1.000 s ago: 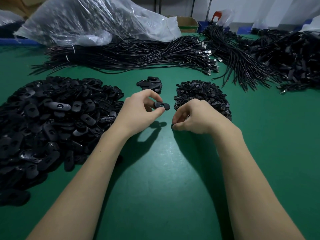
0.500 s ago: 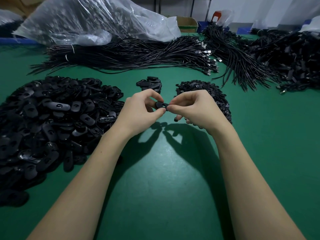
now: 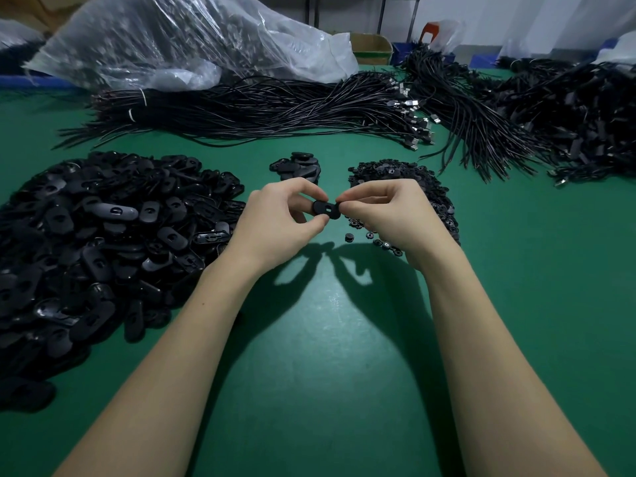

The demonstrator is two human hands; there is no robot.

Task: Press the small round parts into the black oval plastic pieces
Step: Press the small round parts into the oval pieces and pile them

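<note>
Above the green table, my left hand (image 3: 278, 222) pinches a black oval plastic piece (image 3: 325, 209) between thumb and fingers. My right hand (image 3: 392, 215) meets it from the right, its thumb and forefinger pinched at the piece's right end; a small round part there is hidden by the fingertips. A big heap of black oval pieces (image 3: 99, 242) lies to the left. Behind my right hand lies the heap of small round parts (image 3: 395, 173), with a few loose ones (image 3: 349, 237) on the table beneath my hands.
A small stack of oval pieces (image 3: 299, 165) sits just beyond my hands. Bundles of black cables (image 3: 258, 108) run across the back, more cables (image 3: 550, 125) at the right. A clear plastic bag (image 3: 179, 43) lies at the back left. Green tabletop (image 3: 327, 339) spreads between my forearms.
My right hand lifted from the round parts heap and came left to the oval piece in my left hand, and now pinches at its right end.
</note>
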